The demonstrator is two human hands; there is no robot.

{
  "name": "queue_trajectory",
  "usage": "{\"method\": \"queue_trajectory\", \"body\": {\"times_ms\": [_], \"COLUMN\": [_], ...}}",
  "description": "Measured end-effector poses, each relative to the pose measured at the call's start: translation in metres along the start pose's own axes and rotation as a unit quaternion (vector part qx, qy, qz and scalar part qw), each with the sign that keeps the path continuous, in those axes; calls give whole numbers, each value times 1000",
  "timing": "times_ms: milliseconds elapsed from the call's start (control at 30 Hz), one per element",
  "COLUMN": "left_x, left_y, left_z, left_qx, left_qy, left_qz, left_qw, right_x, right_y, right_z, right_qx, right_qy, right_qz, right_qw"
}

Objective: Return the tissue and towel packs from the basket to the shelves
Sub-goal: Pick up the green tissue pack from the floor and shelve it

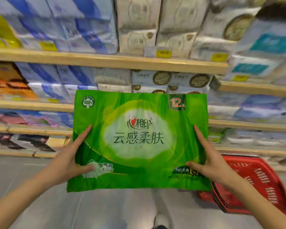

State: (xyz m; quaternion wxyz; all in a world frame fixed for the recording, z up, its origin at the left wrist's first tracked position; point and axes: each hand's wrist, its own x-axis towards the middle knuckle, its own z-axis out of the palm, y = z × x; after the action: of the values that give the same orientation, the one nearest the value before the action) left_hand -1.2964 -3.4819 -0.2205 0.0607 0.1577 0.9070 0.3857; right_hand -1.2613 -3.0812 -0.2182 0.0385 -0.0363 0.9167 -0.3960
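Observation:
A large green tissue pack [139,139] with Chinese lettering and a "12" badge is held up in front of the shelves, its face towards me. My left hand [69,161] grips its left edge, thumb on the front. My right hand [206,161] grips its right edge the same way. The red plastic basket [254,184] stands on the floor at the lower right, partly hidden behind the pack and my right arm; its contents cannot be seen.
Wooden shelves [106,61] run across the view in several tiers, packed with blue, white and beige tissue packs [139,37] and yellow price tags. Grey floor lies below, with my shoe [161,221] at the bottom centre.

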Motion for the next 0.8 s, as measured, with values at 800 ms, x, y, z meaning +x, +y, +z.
{"method": "queue_trajectory", "body": {"times_ms": [800], "left_x": [69], "left_y": [442], "left_z": [53], "left_qx": [-18], "left_qy": [-63], "left_qz": [491], "left_qw": [869], "right_x": [-374], "right_y": [-85], "right_z": [-283], "right_qx": [-138], "right_qy": [475], "right_qz": [97], "right_qw": [864]}}
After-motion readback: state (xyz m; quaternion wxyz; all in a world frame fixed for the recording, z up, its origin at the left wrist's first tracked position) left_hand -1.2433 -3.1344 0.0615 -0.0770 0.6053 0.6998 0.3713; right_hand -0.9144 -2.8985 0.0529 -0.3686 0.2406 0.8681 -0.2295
